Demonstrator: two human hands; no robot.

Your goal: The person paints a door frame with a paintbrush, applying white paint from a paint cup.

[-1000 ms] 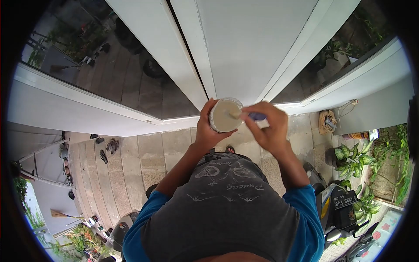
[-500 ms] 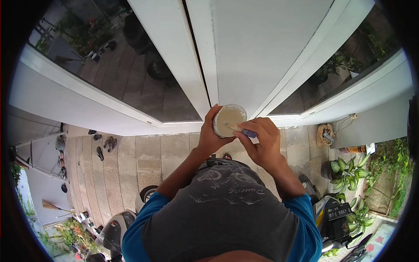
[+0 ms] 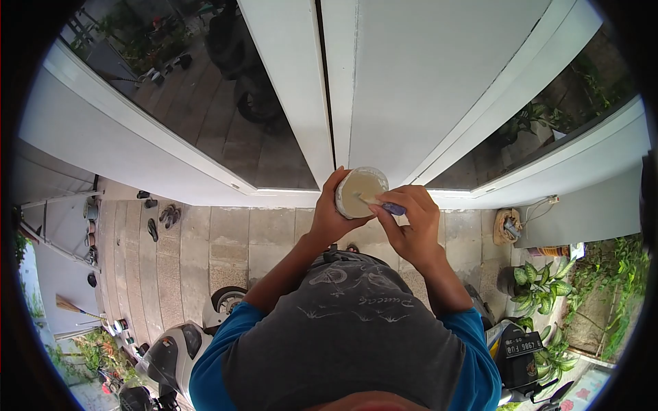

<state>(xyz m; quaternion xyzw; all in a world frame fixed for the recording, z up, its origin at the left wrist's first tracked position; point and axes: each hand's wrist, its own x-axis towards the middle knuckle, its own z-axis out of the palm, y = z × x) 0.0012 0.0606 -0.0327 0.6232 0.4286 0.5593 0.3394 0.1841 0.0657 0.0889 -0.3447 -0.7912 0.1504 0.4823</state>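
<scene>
My left hand (image 3: 331,214) is wrapped round the side of a clear round tub (image 3: 340,203), which holds a cream-coloured paint (image 3: 363,185). Pinched in the fingers of my right hand (image 3: 419,222) is a small paintbrush (image 3: 393,208) with a purple-blue handle. Its pale end reaches over the tub's rim into the paint; the bristles are hard to make out. Both hands are close together in front of my chest, just short of a grey door panel (image 3: 432,75) with white frames.
Dark glass panes (image 3: 185,89) flank the door. Sandals (image 3: 169,216) lie on the paved floor (image 3: 229,240) to the left. A brown bag (image 3: 507,226) and potted plants (image 3: 541,284) stand on the right. Motorbikes (image 3: 181,353) are parked behind me on both sides.
My view has shifted slightly, so the door sits a little further right. Both hands keep their grips; the brush remains in the tub with hardly any visible movement.
</scene>
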